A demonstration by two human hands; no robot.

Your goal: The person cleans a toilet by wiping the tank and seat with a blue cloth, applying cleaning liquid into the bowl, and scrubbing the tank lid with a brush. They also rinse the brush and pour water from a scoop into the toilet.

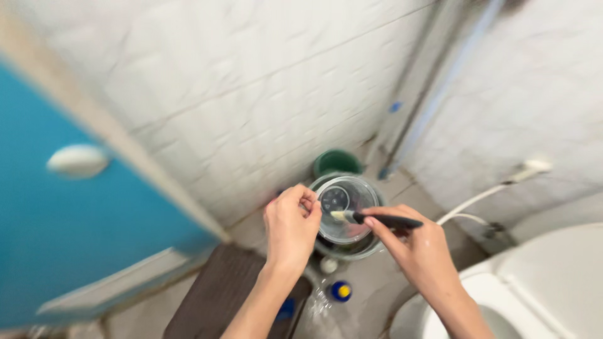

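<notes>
Clear tub [347,213]: left hand [290,229] pinches its rim, right hand [419,248] grips a brush [377,219] over it; blue-capped bottle [339,292] lies below.

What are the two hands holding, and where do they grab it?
The left hand pinches the rim of a clear round container. The right hand grips a small brush by its dark handle.

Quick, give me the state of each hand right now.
Left hand: closed, fingers pinching the rim of the clear plastic container.
Right hand: closed around the black-handled brush, bristles inside the container.
</notes>
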